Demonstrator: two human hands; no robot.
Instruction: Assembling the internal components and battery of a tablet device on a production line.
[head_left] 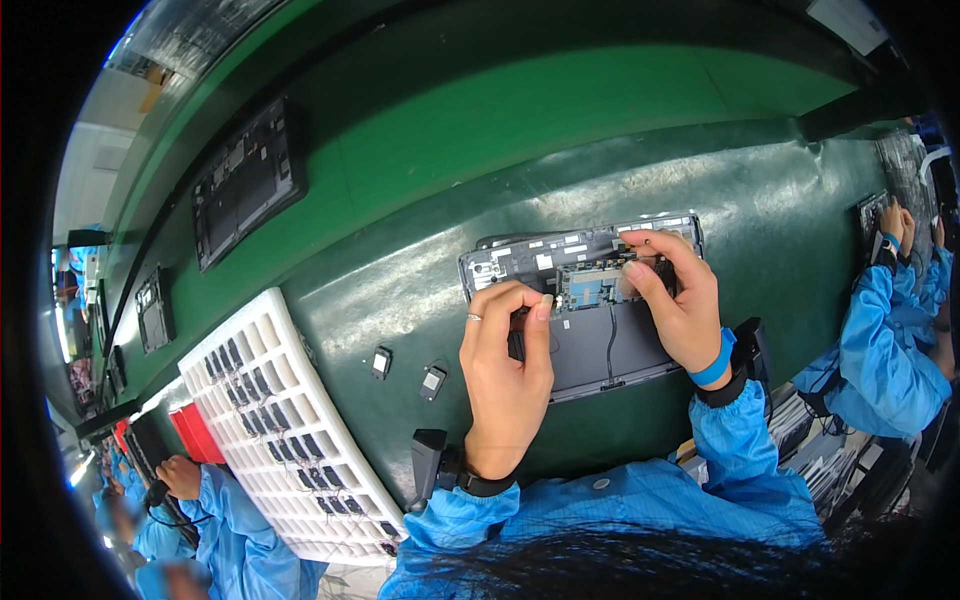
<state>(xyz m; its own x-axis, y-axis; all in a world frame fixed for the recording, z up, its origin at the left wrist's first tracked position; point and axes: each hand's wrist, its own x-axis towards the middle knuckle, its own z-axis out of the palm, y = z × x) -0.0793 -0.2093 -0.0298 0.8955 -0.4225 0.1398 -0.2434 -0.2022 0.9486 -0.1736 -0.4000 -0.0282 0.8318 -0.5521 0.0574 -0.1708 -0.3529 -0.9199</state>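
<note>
An open grey laptop base (pixel 590 350) lies on the green work surface in front of me, its circuit board and black cable exposed. My left hand (pixel 505 370), with a ring on one finger, rests on the base's left half, fingertips pressing at the board's edge. My right hand (pixel 680 300), with a blue wrist strap, reaches over the top right part, thumb and fingers pinching at the board area. Whatever small part the fingers hold is hidden. Both sleeves are blue.
A white grid tray (pixel 290 430) with several small dark parts lies to my left. Two small black components (pixel 381 361) (pixel 432 381) sit between tray and laptop. More laptop bases (pixel 245 180) lie on the far belt. Other people in blue work at the left (pixel 200 520) and right (pixel 890 330).
</note>
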